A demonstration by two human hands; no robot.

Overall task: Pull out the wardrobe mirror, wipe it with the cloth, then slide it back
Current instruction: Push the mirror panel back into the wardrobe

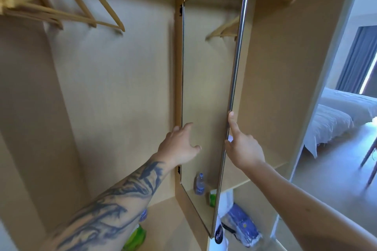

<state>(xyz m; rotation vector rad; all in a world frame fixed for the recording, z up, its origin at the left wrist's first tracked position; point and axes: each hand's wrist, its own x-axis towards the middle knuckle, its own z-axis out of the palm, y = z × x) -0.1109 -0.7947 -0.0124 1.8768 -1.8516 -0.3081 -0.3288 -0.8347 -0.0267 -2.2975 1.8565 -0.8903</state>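
Observation:
A tall narrow mirror with a thin metal frame stands swung out from the wardrobe's middle partition, hinged at its left side. My right hand grips the mirror's free right edge, thumb on the front of the frame and fingers behind it. My left hand rests with spread, straight fingers on the glass near the hinged edge. A green cloth lies on the wardrobe shelf below my left forearm, and the glass reflects it beside a plastic bottle.
Wooden hangers hang at the upper left inside the light wood wardrobe. A blue-and-white plastic packet lies in the lower compartment under the mirror. A bed with white bedding stands in the room at the right.

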